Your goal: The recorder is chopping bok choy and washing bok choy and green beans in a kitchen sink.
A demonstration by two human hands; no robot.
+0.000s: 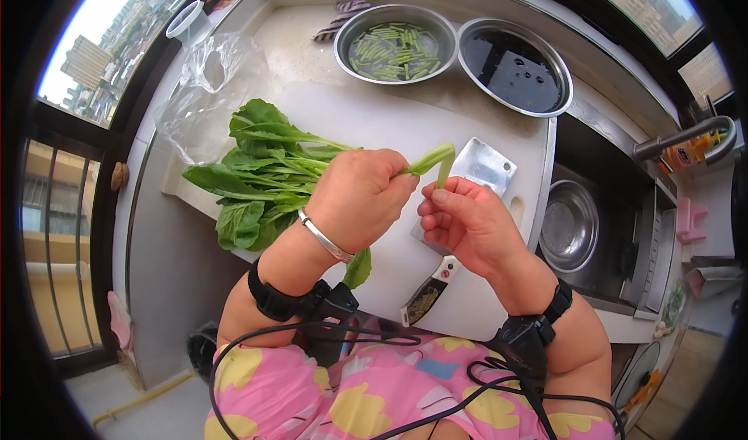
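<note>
Over a white cutting board (pixel 385 288), my left hand (pixel 365 197) is closed around the stem of a leafy green vegetable; one of its leaves (pixel 357 267) hangs below the wrist. My right hand (pixel 467 218) pinches a pale green stalk (pixel 445 165) that bends down from the stem's end. To the left of my hands lies a bunch of leafy greens (pixel 257 171). A cleaver (pixel 482 165) rests on the board, its blade partly hidden beneath my right hand and its dark, patterned handle (pixel 425 299) towards me.
Behind the board stand a steel bowl of cut green stalks in water (pixel 397 77) and a steel bowl of dark liquid (pixel 514 104). A sink (pixel 613 223) with a metal basin (pixel 570 226) is at right. A clear plastic bag (pixel 201 115) lies at left. Black cables (pixel 432 419) cross my lap.
</note>
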